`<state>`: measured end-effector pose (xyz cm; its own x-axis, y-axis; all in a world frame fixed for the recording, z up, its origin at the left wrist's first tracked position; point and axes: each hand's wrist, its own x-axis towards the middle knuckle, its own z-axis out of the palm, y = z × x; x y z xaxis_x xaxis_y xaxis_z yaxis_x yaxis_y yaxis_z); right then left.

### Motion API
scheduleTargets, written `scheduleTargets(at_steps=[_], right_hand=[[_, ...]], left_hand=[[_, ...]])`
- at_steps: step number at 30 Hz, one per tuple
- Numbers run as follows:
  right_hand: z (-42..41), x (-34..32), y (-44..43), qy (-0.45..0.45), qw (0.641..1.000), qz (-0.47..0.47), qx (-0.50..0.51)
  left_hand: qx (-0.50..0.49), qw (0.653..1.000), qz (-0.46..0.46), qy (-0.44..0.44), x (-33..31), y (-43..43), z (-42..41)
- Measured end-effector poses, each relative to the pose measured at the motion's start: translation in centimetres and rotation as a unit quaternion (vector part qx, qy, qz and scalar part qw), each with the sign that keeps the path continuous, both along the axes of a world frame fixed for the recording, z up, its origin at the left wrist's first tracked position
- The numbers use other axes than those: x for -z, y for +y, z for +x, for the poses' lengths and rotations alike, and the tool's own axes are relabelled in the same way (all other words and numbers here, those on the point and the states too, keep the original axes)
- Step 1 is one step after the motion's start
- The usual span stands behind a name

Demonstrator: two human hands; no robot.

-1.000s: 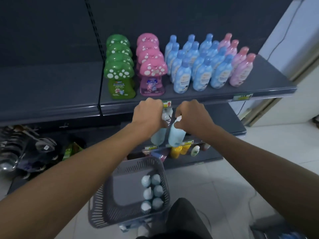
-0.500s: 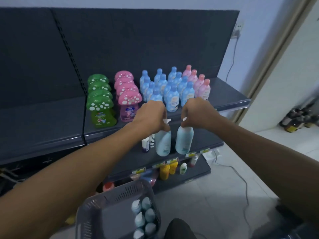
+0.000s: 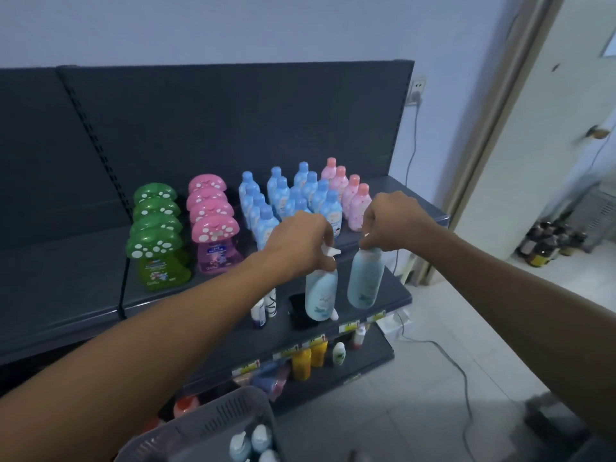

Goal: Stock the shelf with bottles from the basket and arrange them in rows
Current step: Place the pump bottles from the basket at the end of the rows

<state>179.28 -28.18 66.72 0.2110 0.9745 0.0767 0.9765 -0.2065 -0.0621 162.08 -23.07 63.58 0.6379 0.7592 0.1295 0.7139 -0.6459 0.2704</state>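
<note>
My left hand (image 3: 301,240) grips the white pump top of a pale blue pump bottle (image 3: 320,295), which hangs in front of the top shelf's edge. My right hand (image 3: 395,220) holds a second pale blue pump bottle (image 3: 365,278) by its top, just right of the first. On the dark top shelf (image 3: 80,261) stand rows of green mushroom bottles (image 3: 156,248), pink mushroom bottles (image 3: 213,235), small blue bottles (image 3: 283,195) and small pink bottles (image 3: 350,191). The grey basket (image 3: 200,431) at the bottom holds more pump bottles (image 3: 250,441).
A lower shelf (image 3: 396,295) carries a few small bottles (image 3: 263,310), and the one beneath it has yellow bottles (image 3: 306,360). A cable (image 3: 446,355) runs across the tiled floor on the right. Brown bottles (image 3: 546,241) stand on the floor past the door frame.
Both hands have risen from below the shelf edge, carrying the two pump bottles up to the top shelf's front. My view has tilted upward, so the basket has dropped to the frame's bottom.
</note>
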Motion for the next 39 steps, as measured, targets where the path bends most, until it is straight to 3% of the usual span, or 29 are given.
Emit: scheduleTargets(at_steps=[23, 39], right_hand=[[22.2, -3.0, 17.0, 0.042, 0.997, -0.037, -0.058], [26.5, -3.1, 29.8, 0.104, 0.990, -0.016, -0.098]], left_hand=[[0.040, 0.998, -0.027, -0.043, -0.9, 11.1, 22.6], [-0.049, 0.985, -0.076, -0.147, -0.9, 20.8, 28.7]])
